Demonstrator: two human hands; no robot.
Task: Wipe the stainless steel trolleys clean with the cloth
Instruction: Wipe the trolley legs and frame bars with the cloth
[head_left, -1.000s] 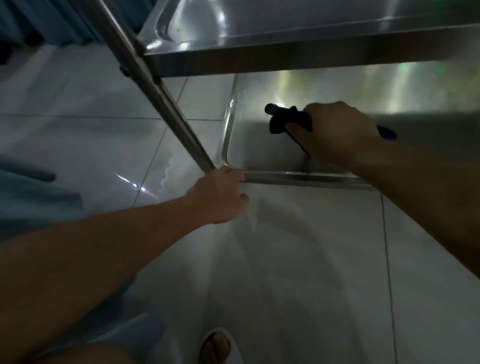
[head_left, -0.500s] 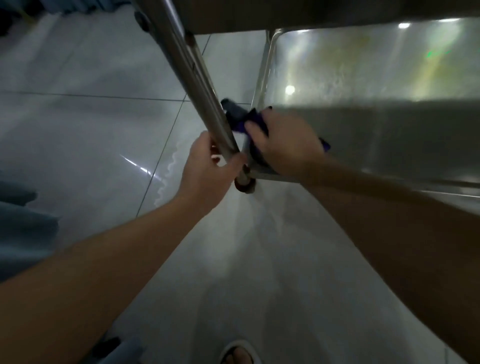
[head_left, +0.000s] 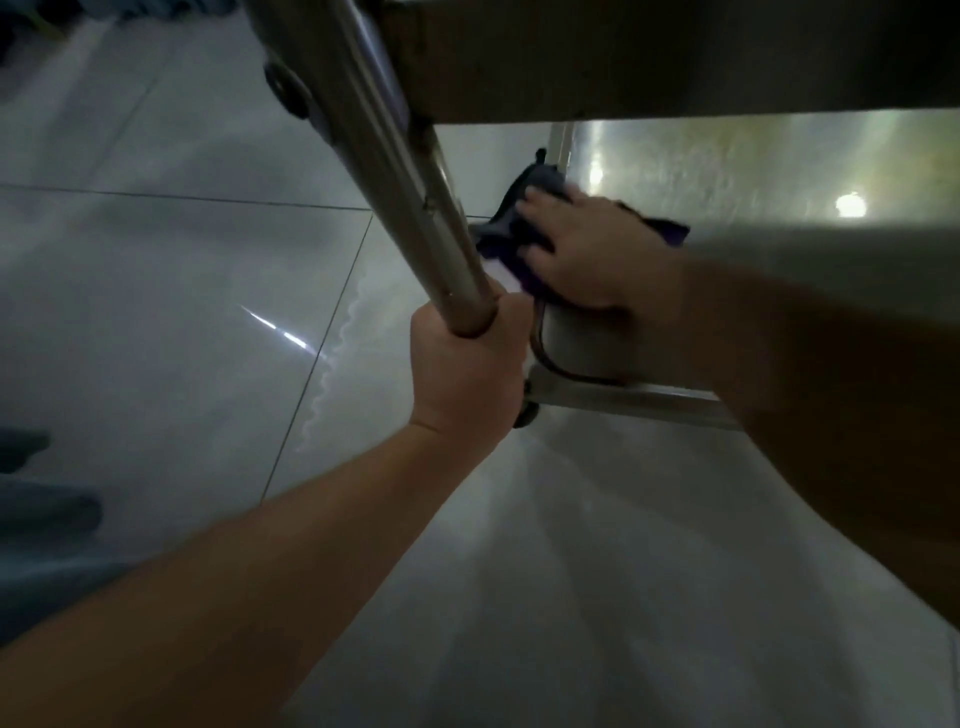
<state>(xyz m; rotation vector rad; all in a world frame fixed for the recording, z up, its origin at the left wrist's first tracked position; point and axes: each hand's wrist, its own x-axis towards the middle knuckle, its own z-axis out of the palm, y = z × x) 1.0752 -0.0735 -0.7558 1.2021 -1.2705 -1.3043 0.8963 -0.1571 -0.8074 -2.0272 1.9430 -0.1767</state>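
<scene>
Right hand (head_left: 587, 249) laid flat on cloth (head_left: 506, 223), fingers straight and pressing it down onto near-left corner of lower shelf (head_left: 779, 171). Cloth dark purple, bunched, lying directly beneath the fingers and spilling out to the left and far side of them, over the shelf's left rim. Long axis of shelf running left to right, bare steel stretching away to the right of the hand; judged that the next stroke turns on this, with unwiped surface lying rightward and farther in. Right hand on the cloth; left hand well short of it, just to the near left.

Left hand (head_left: 467, 364) clamped around lower end of trolley leg (head_left: 395, 171), fingers curled round the tube, steadying the frame. Leg slanting from upper left down to the fist. Upper shelf (head_left: 649, 62) overhanging, cutting off the far view. Caster (head_left: 527, 413) partly visible under the corner. Tiled floor (head_left: 156, 286) glossy, lighting dim, right hand somewhat blurred.

Compared with half a second ago: right hand opened out from a bunched hold to a flat press, and shifted slightly farther in along the left rim. Left hand lower on the leg, grip fuller. Cloth at the same corner throughout.
</scene>
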